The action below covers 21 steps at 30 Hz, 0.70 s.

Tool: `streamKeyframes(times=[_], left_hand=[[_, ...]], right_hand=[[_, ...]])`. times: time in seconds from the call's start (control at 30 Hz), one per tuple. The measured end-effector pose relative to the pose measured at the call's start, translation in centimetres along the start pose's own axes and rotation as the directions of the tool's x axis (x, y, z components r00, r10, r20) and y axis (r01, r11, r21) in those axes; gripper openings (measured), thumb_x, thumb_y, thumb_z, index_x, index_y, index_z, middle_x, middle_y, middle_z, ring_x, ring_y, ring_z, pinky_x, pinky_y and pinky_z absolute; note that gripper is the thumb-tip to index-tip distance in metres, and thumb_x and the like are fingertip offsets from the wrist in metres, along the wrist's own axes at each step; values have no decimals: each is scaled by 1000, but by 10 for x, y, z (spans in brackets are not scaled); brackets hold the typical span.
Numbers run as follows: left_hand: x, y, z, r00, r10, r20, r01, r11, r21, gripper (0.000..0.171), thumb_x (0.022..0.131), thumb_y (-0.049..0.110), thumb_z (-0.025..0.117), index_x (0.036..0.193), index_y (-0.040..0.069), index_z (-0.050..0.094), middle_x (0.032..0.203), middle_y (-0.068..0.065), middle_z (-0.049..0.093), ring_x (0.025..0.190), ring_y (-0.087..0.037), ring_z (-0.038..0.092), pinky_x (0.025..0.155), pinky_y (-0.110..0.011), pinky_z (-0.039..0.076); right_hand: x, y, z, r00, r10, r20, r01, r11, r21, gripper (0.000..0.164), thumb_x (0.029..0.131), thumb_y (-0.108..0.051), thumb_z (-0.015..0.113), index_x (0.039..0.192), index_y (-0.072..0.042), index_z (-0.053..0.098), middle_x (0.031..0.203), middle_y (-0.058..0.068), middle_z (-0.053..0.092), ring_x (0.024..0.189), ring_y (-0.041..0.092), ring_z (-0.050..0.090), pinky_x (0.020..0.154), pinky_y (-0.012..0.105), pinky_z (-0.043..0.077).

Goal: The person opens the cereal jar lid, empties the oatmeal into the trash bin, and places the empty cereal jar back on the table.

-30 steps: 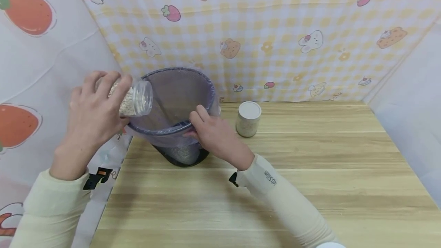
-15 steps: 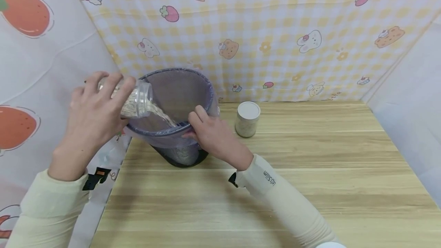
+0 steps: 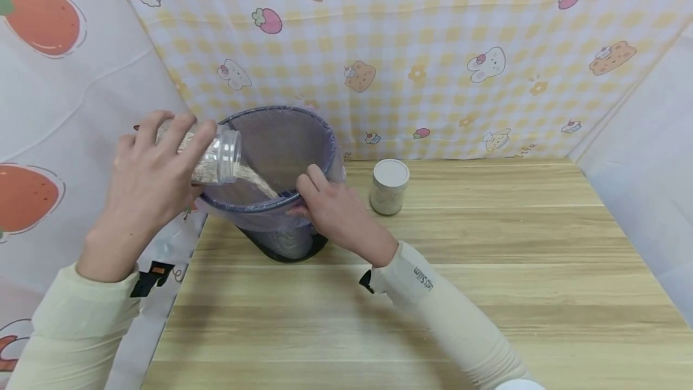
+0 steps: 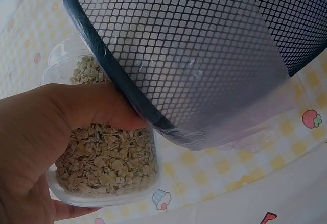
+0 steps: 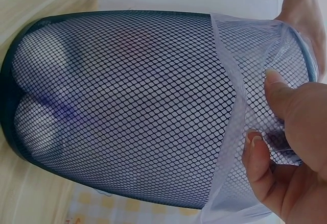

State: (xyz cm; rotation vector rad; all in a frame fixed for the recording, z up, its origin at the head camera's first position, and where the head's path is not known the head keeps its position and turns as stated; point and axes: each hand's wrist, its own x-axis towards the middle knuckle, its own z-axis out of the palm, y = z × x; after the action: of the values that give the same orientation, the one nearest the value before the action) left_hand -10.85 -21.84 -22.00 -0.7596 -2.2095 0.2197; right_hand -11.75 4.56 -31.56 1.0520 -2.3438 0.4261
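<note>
My left hand grips a clear jar of oats, tipped sideways with its mouth over the near-left rim of a mesh trash bin. A stream of oats falls from the mouth into the bin. In the left wrist view, many oats still lie inside the jar, beside the bin's rim. A thin translucent bag lines the bin and folds over its rim. My right hand holds the bin's near-right rim, fingers over the edge and thumb on the outer side. The bin's bottom inside is mostly hidden.
A second jar with a white lid stands upright on the wooden table, right of the bin. A checked cloth hangs behind, and a white printed cloth hangs close on the left.
Oats have begun to stream out of the tilted jar since one second ago, and the stream continues. My left hand has shifted barely; the right hand and bin hold the same place.
</note>
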Motion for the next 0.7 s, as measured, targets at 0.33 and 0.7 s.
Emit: streamKeyframes(times=[0.33,0.7], left_hand=[[2,2,0,1000,15,-3,-15,1000,9,89,43,-2,88,122,8,48,120,-19,52,113,-46,47,53,-61,44],[1,3,-1,1000,4,29,-4,1000,14,92,43,-3,88,125,9,47,122,-18,50,115,-44,45,60,-62,45]], right_hand=[[0,0,-1,1000,-8,-7,8,1000,-15,40,89,-41,62,93,-7,41,88,4,33,54,13,39,38,27,40],[-1,0,0,1000,-4,1,4,1000,-1,39,90,-41,61,93,-8,41,88,4,32,52,13,38,38,26,39]])
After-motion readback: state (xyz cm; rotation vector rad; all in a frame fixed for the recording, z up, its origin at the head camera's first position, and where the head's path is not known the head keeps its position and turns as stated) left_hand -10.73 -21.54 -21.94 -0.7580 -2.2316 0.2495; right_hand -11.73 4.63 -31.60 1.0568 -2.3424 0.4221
